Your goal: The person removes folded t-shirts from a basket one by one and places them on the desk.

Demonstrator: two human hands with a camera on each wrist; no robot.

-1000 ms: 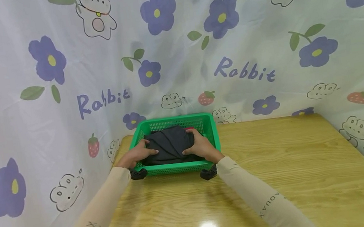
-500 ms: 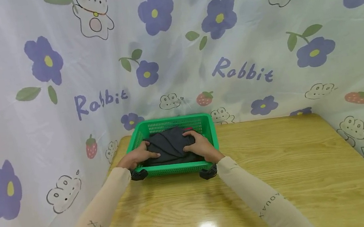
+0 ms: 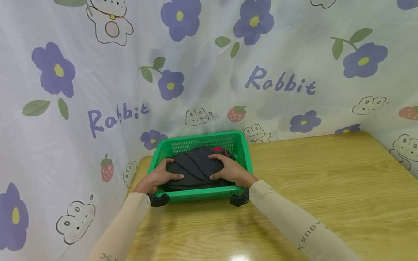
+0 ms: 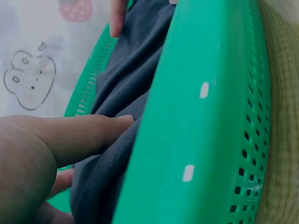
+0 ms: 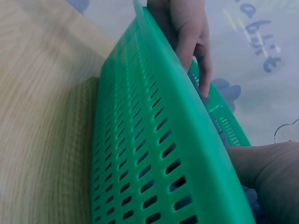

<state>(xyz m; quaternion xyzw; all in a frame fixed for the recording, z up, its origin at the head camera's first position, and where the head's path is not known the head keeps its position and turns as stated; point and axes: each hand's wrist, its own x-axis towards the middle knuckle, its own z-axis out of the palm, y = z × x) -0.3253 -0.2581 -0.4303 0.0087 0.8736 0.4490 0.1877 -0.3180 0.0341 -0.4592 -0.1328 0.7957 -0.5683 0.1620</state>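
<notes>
A folded dark grey piece of clothing [image 3: 194, 166] lies in the green plastic basket [image 3: 209, 191]; its exact kind cannot be told. My left hand [image 3: 158, 176] grips its left side, thumb on top. In the left wrist view, the left thumb [image 4: 93, 135] presses along the dark cloth [image 4: 135, 60], with the other fingers partly hidden beside it. My right hand [image 3: 231, 169] holds the cloth's right side between thumb and fingers. The basket wall hides much of the cloth in the right wrist view, where part of the right hand [image 5: 275, 172] shows.
Something red [image 3: 217, 150] shows behind the cloth inside the basket. The basket stands at the far left of the wooden table [image 3: 314, 196], close to the printed curtain [image 3: 216, 67]. Black wrist devices [image 3: 239, 198] hang just before the basket's front rim.
The cloth looks slightly flatter and lower in the basket, and more of the red item shows behind it. Both hands stay at the cloth's sides, with fingers shifted slightly.
</notes>
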